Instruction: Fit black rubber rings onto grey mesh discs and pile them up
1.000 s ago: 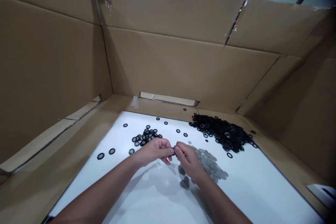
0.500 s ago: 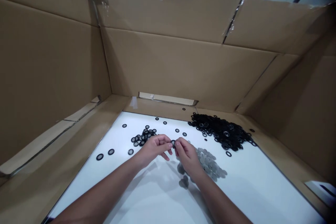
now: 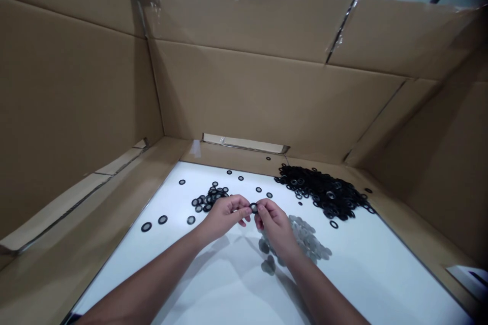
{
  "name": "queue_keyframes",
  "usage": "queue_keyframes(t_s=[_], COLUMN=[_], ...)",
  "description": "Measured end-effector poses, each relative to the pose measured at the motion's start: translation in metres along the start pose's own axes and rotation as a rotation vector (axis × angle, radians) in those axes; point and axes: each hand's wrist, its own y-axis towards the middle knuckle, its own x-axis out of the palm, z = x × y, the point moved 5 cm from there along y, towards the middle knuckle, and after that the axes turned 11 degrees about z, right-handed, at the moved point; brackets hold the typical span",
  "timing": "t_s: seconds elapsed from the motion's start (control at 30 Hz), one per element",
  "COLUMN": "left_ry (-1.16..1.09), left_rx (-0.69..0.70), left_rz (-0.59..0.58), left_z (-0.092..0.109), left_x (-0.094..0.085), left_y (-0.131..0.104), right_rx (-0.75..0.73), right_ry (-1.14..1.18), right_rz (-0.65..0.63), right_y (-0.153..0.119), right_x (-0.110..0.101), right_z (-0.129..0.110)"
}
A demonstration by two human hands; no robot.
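Observation:
Between the fingertips of both hands is a black ring with a pale centre, held above the white surface. My left hand pinches its left edge and my right hand pinches its right edge. Just behind my left hand lies a small pile of black rings with grey centres. A heap of translucent grey discs spreads beside and partly under my right hand. At the back right sits a large pile of black rings.
Cardboard walls stand at the back and both sides. Several rings with grey centres lie scattered, one at the left. A white object with a dark part rests at the right edge.
The ring between my fingers has turned to show more of its face and pale centre. My hands stay nearly in place; the whole view has shifted slightly.

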Motion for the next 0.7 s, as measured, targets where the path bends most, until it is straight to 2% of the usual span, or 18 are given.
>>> queue_keyframes(t_s=[0.23, 0.53, 0.7], left_ry=[0.148, 0.367, 0.431], left_rx=[0.107, 0.277, 0.31], left_rz=[0.026, 0.021, 0.026], left_z=[0.009, 0.013, 0.016], left_x=[-0.001, -0.004, -0.003], left_y=[-0.005, -0.007, -0.007], right_rx=[0.082, 0.096, 0.1], right_ry=[0.097, 0.115, 0.13], right_rz=[-0.023, -0.027, -0.025], right_y=[0.0, -0.001, 0.0], right_x=[0.002, 0.002, 0.001], right_z=[0.001, 0.0, 0.0])
